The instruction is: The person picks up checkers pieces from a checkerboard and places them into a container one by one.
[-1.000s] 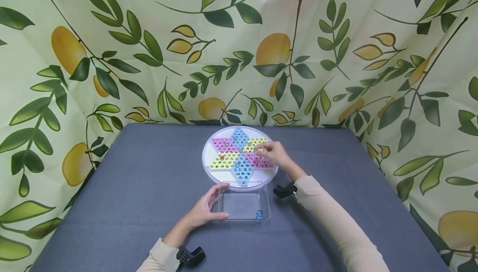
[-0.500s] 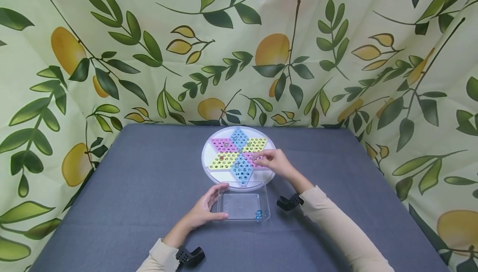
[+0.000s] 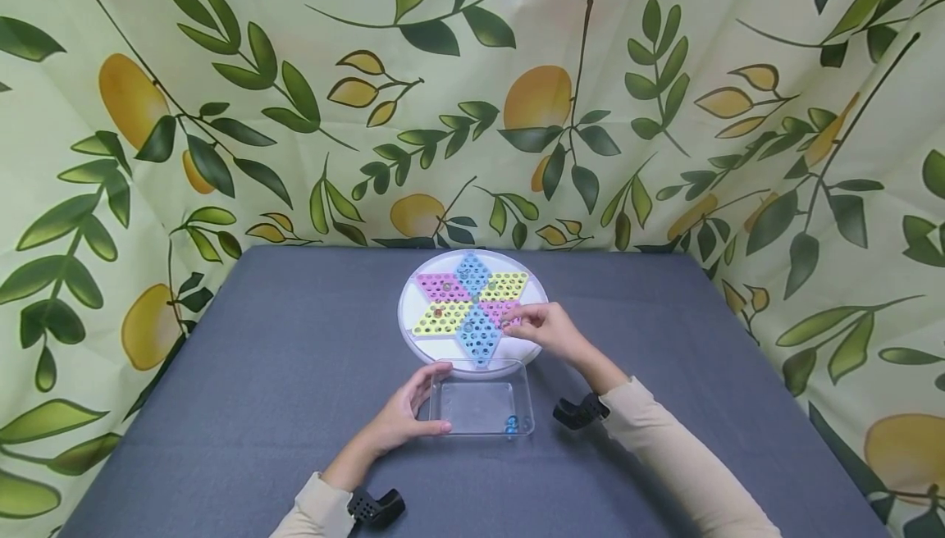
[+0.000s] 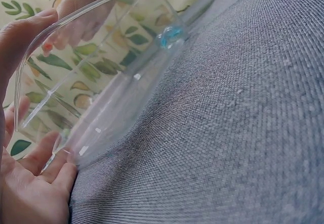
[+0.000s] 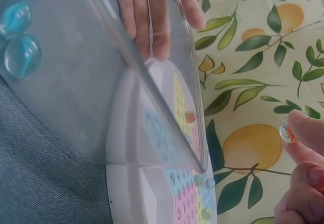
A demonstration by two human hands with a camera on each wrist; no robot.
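My left hand (image 3: 404, 413) grips the left side of a clear plastic box (image 3: 476, 408), thumb at the near side and fingers at the far side. Blue swirled marbles (image 5: 23, 56) lie in the box's near right corner. Just beyond it is a round white Chinese checkers board (image 3: 520, 348) with a pink, yellow and blue star of holes. My right hand (image 3: 552, 331) is over the lower right pink section, and in the right wrist view thumb and finger pinch a clear marble (image 5: 286, 131) with an orange-red swirl. Several marbles sit on the board, one of them red (image 3: 438, 313).
A dark grey cloth (image 3: 295, 341) covers the table under the board and box. Behind it hangs a fabric backdrop (image 3: 458, 152) printed with leaves and lemons. Black wrist cameras (image 3: 579, 412) are strapped to both wrists.
My right hand has moved from the yellow section at the upper right down toward the near part of the pink section. The left hand and the box have stayed put.
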